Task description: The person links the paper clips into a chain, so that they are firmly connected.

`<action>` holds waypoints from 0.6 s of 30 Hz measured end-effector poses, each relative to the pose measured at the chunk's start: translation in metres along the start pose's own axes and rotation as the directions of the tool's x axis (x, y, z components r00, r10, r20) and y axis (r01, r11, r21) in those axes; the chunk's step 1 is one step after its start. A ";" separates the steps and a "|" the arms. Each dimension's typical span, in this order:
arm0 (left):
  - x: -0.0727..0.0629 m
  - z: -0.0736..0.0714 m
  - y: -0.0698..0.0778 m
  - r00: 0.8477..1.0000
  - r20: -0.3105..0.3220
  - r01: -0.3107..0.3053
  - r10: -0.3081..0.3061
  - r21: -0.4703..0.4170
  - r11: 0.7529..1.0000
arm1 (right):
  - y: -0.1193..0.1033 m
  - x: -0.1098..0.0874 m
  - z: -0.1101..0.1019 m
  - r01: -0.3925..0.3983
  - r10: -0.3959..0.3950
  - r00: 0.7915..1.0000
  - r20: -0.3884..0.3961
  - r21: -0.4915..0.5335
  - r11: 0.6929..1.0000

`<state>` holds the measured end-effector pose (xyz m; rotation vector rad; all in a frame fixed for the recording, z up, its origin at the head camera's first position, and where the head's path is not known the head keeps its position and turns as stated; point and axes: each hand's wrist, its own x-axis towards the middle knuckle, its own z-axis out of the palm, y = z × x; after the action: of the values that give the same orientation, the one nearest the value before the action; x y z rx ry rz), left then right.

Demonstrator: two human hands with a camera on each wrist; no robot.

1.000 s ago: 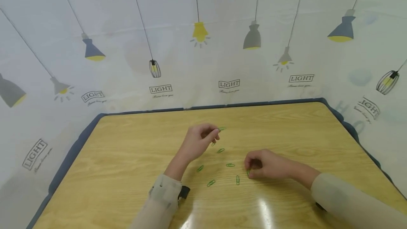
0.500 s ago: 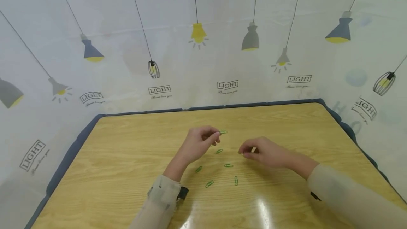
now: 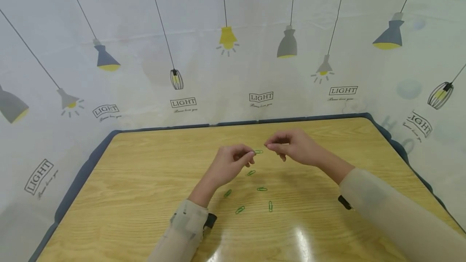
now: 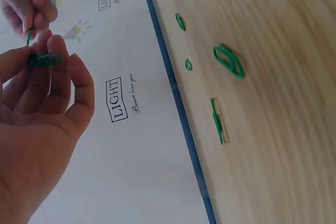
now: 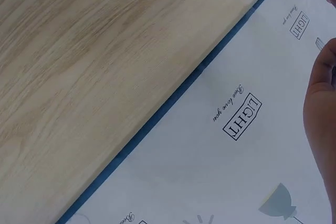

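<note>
In the head view my left hand is raised over the table and pinches a green paper clip between thumb and fingertips. The left wrist view shows that paper clip lying across the fingers; whether a second one is linked to it I cannot tell. My right hand is just to its right, thumb and index finger pinching another green paper clip, which the head view barely shows. The two hands are close but apart. At the right wrist view's edge, my right hand is only partly visible.
Several loose green paper clips lie on the wooden table below and in front of the hands, among them a flat clip and an upright-pointing clip. A dark blue edge borders the table, with a lamp-printed white sheet behind.
My right hand has lifted a paper clip off the table's right side and moved up and left, close to the left hand. The left hand has stayed nearly in place, still pinching its clip.
</note>
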<state>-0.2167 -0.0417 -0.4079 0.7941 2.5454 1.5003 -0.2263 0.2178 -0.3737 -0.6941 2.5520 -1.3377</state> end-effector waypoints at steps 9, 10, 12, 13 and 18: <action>0.001 0.001 0.002 1.000 0.014 -0.015 0.015 0.007 1.000 | -0.001 0.007 0.002 -0.036 0.038 0.999 -0.014 0.119 0.992; 0.001 0.001 0.002 1.000 0.013 -0.017 0.017 0.011 1.000 | -0.001 0.008 0.002 -0.041 0.044 0.999 -0.017 0.121 0.992; 0.001 0.001 0.003 1.000 0.012 -0.019 0.019 0.020 1.000 | -0.002 0.009 0.003 -0.053 0.056 0.998 -0.017 0.131 0.990; 0.001 0.001 0.003 1.000 0.010 -0.020 0.020 0.026 0.999 | -0.002 0.009 0.004 -0.053 0.056 0.998 -0.017 0.140 0.989; 0.001 0.001 0.002 1.000 0.005 -0.027 0.027 0.037 0.999 | -0.003 0.011 0.008 -0.044 0.047 0.999 -0.012 0.175 0.984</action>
<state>-0.2160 -0.0396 -0.4066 0.8396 2.5763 1.4611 -0.2323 0.2053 -0.3757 -0.5911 2.4090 -1.5338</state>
